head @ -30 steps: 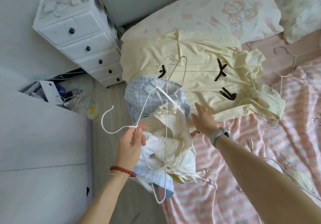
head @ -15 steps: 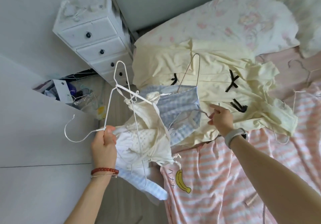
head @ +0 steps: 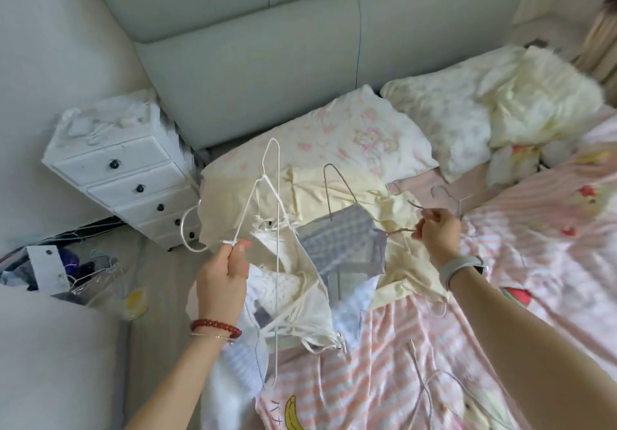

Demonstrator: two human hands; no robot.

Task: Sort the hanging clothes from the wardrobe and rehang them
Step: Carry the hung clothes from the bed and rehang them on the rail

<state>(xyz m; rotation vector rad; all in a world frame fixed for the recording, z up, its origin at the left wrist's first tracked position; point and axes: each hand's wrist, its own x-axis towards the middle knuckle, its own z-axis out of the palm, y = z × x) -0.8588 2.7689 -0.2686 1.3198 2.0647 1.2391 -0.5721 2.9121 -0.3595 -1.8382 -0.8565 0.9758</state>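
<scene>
My left hand (head: 224, 276) grips the neck of a white wire hanger (head: 272, 216) from which cream and white garments (head: 300, 296) hang over the bed's edge. My right hand (head: 435, 236) pinches the hook of a grey metal hanger (head: 337, 189) that carries a blue-and-white checked garment (head: 340, 246). The two hangers are held apart, the grey one to the right. Under them a pale yellow garment (head: 350, 192) lies spread on the bed. Another bare wire hanger (head: 449, 199) lies just beyond my right hand.
The bed has a pink striped cover (head: 417, 346) and floral pillows (head: 360, 136) against a pale padded headboard (head: 267, 62). A small white drawer unit (head: 133, 176) stands left of the bed. Clutter with more hangers (head: 66, 269) lies on the floor. Loose hangers (head: 430, 389) rest on the cover.
My right hand took hold of the grey hanger's hook and drew the checked garment rightward, away from the white hanger. My view rose toward the headboard.
</scene>
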